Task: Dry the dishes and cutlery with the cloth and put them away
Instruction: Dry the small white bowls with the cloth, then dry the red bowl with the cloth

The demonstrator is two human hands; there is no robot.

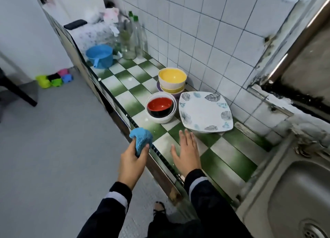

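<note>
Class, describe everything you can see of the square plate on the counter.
The plate is white, squarish with rounded corners, printed with grey and pale blue leaves round its rim; it looks glossy. It lies face up, empty, on the green-checked counter by the tiled wall, right of the red bowl. The right hand is just short of it, not touching.

Bunched blue cloth (142, 138), square leaf-print plate (205, 112) flat on counter, red bowl (159, 104) nested beside it

Blue jug (100, 56) beside glass bottles (132, 39); steel sink (292, 193) at right
</note>
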